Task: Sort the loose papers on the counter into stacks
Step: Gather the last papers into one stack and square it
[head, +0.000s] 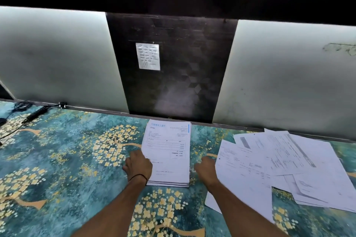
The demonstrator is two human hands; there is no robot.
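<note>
Counter (pixel 77 159): covered in a teal, mottled sheet printed with gold-yellow blossom trees; the surface looks smooth and flat.

Stack of papers (pixel 169 150): white printed forms, rectangular and portrait, lying flat at the middle of the counter. Its far end is close to the back wall. Edges are mostly squared, and the layered sheet edges show as thin grey lines at the near end. The top sheet has a blue heading and a ruled table.

Left hand (pixel 137 165): knuckles up, set against the stack's left edge near its lower half. The fingers bend down at the paper's margin and their tips are hidden, so I cannot tell whether they grip or only press. A thin black band (pixel 139 176) circles the wrist.

Right hand (pixel 205 169): on the counter between the stack and the loose papers (pixel 289 163), slightly blurred. The fingers are folded in and nothing is seen held. Contact with the nearest loose sheet cannot be told.

The loose papers are white sheets fanned and overlapping at odd angles on the right of the counter, apart from the stack.

Back wall: two frosted pale panels (pixel 57 54) flank a dark, faintly patterned panel (pixel 183 54). That panel carries a small white note (pixel 148 56).

Far left: a coiled black cord (pixel 35 114) lies on the counter.
</note>
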